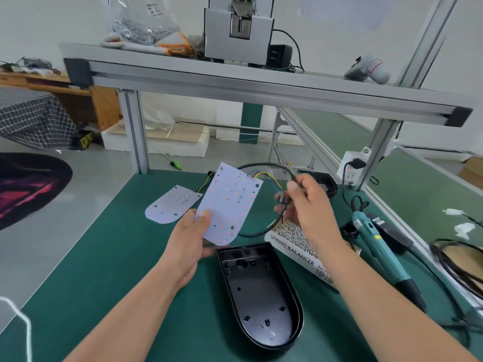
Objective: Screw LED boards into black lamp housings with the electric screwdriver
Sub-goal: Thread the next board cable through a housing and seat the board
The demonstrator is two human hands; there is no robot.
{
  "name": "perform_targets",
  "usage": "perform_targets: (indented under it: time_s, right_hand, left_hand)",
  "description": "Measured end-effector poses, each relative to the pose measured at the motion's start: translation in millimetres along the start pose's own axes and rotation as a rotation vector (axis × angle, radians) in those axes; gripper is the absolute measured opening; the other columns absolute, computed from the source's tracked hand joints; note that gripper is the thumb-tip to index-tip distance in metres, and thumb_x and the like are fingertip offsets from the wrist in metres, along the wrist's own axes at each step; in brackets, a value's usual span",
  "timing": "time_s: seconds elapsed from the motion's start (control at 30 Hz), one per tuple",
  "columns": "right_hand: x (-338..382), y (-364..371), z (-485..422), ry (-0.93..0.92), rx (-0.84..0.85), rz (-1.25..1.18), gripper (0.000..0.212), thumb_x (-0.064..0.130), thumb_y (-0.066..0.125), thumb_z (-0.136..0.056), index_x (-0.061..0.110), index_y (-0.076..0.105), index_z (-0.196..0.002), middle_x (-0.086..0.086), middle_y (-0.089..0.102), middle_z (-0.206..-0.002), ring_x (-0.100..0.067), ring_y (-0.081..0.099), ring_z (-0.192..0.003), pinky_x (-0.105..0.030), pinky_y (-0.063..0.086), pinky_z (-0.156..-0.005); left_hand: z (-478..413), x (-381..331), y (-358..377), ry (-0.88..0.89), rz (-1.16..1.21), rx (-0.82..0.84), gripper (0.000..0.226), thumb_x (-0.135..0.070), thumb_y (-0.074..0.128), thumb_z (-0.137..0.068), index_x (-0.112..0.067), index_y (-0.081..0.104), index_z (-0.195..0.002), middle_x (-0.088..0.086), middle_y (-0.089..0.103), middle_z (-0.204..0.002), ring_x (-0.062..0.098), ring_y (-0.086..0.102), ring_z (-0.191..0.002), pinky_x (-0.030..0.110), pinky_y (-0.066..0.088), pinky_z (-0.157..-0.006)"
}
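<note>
Presently held and laid out, item by item:

- left hand (pixel 190 244): raised over the green counter (pixel 125 257) and clamped on an LED board (pixel 230 202). The thumb lies on the board's printed face near its rounded lower end. The other fingers are hidden behind the board. It is held tilted and clear of the counter, rounded end nearest the person.
- right hand (pixel 308 205): fingers curled together, pinching a black cable (pixel 257 234) just right of the board. The cable runs from the board's far edge, where coloured wires (pixel 264 176) join it. It loops over to the fingers and curves down below the hand.
- black lamp housing (pixel 261 291): lies on the counter, open side up, just below the held board and between the two forearms. Neither hand touches it.
- second LED board (pixel 172 205): flat on the counter, just left of the held one, untouched.
- electric screwdriver (pixel 379 246): teal body, lying on the counter right of the right forearm, dark tip toward the person, apart from both hands.
- box (pixel 292 253): marked SPRING BALANCER, filled with small screws (pixel 292 231). It sits between the housing and the screwdriver, partly hidden by the right forearm.
- second housing (pixel 326 182): black, at the counter's far edge behind the right hand.
- shelf (pixel 235 82): above the counter, carrying a bag of screws (pixel 138 27) and a grey machine (pixel 237 35).
</note>
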State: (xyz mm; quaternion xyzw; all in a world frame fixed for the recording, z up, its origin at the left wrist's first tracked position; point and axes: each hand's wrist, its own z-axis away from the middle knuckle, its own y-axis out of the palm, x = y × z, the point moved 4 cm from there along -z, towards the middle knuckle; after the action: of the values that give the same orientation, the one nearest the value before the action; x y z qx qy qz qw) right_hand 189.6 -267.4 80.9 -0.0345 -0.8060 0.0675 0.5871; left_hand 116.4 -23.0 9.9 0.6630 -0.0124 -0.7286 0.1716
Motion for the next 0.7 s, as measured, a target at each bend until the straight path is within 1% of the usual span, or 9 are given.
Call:
perform_targets:
  time_s: [0.07,0.13,0.2,0.27,0.33,0.4,0.57,0.63,0.7]
  right_hand:
    - [5.0,-6.7,-5.8,0.006,-0.092,-0.101,0.017,0.027,0.055,-0.11,0.016,0.064,-0.101,-0.007,0.073,-0.082,-0.025,0.069,-0.068,-0.034,0.051,-0.053]
    - [10.3,-8.8,-7.2,0.029,-0.111,-0.294,0.019,0.023,0.058,-0.109,0.009,0.068,-0.1,-0.003,0.07,-0.08,-0.017,0.064,-0.067,-0.026,0.049,-0.054]
    - [14.2,-4.6,-1.7,0.041,-0.061,-0.505,0.013,0.014,0.058,-0.108,0.007,0.066,-0.1,-0.008,0.073,-0.09,-0.016,0.063,-0.071,-0.023,0.049,-0.058]
    - [8.6,8.8,11.0,0.077,0.015,-0.596,0.012,0.011,0.054,-0.109,0.008,0.062,-0.1,-0.017,0.075,-0.106,-0.02,0.068,-0.078,-0.025,0.053,-0.063]
    - [-8.8,24.4,26.0,0.135,0.076,-0.468,0.016,0.014,0.049,-0.112,0.01,0.059,-0.101,-0.017,0.076,-0.117,-0.023,0.073,-0.086,-0.028,0.055,-0.069]
    - [-24.8,31.9,35.5,0.166,0.095,-0.325,0.018,0.019,0.046,-0.114,0.01,0.058,-0.104,-0.011,0.077,-0.12,-0.026,0.077,-0.099,-0.035,0.056,-0.081]
    - [-35.3,26.4,25.4,0.158,0.106,-0.276,0.017,0.026,0.051,-0.111,0.013,0.061,-0.107,-0.005,0.076,-0.122,-0.025,0.073,-0.116,-0.047,0.056,-0.103]
    - [-40.5,22.2,20.6,0.124,0.059,-0.181,0.015,0.02,0.049,-0.113,0.011,0.06,-0.108,-0.002,0.076,-0.119,-0.021,0.073,-0.116,-0.046,0.05,-0.112]
    - [-42.1,15.8,16.3,0.094,-0.008,-0.141,0.014,0.016,0.047,-0.113,0.009,0.058,-0.107,-0.004,0.075,-0.121,-0.022,0.074,-0.116,-0.046,0.049,-0.113]
  left_hand:
    - [0.3,-1.0,-0.8,-0.016,-0.04,-0.007,0.032,-0.038,0.046,-0.113,-0.013,0.062,-0.126,0.009,0.077,-0.121,0.036,0.077,-0.104,0.059,0.061,-0.093]
    - [-0.5,-0.7,-2.8,-0.039,-0.012,0.01,0.035,-0.039,0.044,-0.114,-0.012,0.061,-0.128,0.01,0.076,-0.123,0.038,0.075,-0.109,0.063,0.057,-0.099]
    - [-0.9,-0.9,-3.7,-0.046,0.075,0.017,0.034,-0.037,0.044,-0.114,-0.012,0.061,-0.131,0.011,0.076,-0.124,0.039,0.075,-0.111,0.06,0.06,-0.094]
    - [0.9,-1.2,-4.1,-0.047,0.185,-0.001,0.031,-0.034,0.043,-0.115,-0.016,0.062,-0.132,0.008,0.077,-0.124,0.038,0.076,-0.11,0.054,0.064,-0.085]
    - [2.6,0.5,-2.2,-0.062,0.257,0.001,0.029,-0.032,0.041,-0.115,-0.02,0.063,-0.132,0.006,0.078,-0.122,0.036,0.077,-0.109,0.05,0.066,-0.081]
    - [3.5,3.3,1.0,-0.085,0.265,0.01,0.031,-0.032,0.04,-0.115,-0.019,0.063,-0.132,0.006,0.079,-0.12,0.035,0.077,-0.107,0.047,0.065,-0.079]
    - [8.5,7.6,5.8,-0.156,0.272,0.076,0.036,-0.035,0.038,-0.115,-0.019,0.066,-0.133,0.003,0.078,-0.123,0.029,0.077,-0.11,0.037,0.064,-0.073]
    - [10.9,7.6,9.0,-0.176,0.296,0.114,0.038,-0.035,0.036,-0.116,-0.021,0.064,-0.136,0.0,0.075,-0.131,0.024,0.073,-0.119,0.033,0.059,-0.083]
    - [10.4,6.3,10.2,-0.177,0.341,0.116,0.04,-0.033,0.033,-0.116,-0.018,0.062,-0.14,0.0,0.073,-0.136,0.023,0.069,-0.126,0.034,0.053,-0.095]
